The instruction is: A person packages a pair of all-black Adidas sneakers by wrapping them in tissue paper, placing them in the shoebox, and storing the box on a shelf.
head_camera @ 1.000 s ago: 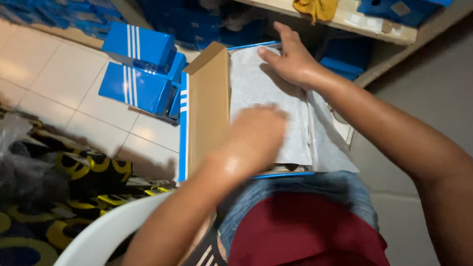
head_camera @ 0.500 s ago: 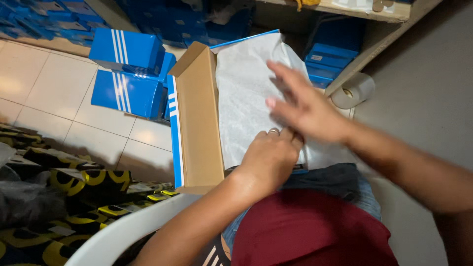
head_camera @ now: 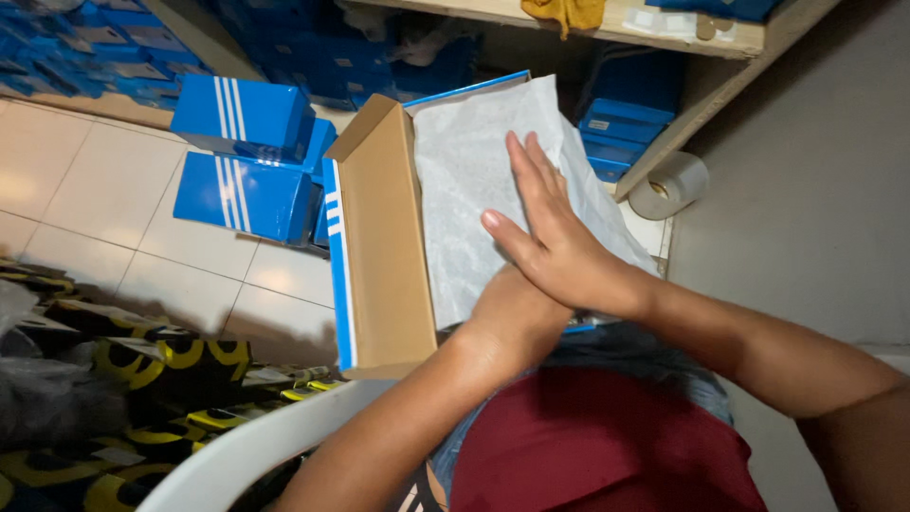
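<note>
An open blue shoebox (head_camera: 379, 237) with white stripes was found resting on the person's lap, its brown cardboard lid flap standing open on the left side. White tissue paper (head_camera: 464, 180) was spread over the inside of the box, with one sheet draped past the far right corner. The right hand (head_camera: 550, 237) lay flat on the tissue — fingers (head_camera: 531, 175) extended and close together, nothing gripped. The left hand (head_camera: 512, 313) was placed beneath the right wrist at the near edge of the box; whether its fingers were curled or held anything could not be told. It was judged that the paper would be best pressed down evenly with a flat palm, working from the near edge towards the far corners — tearing could be avoided by light pressure.
</note>
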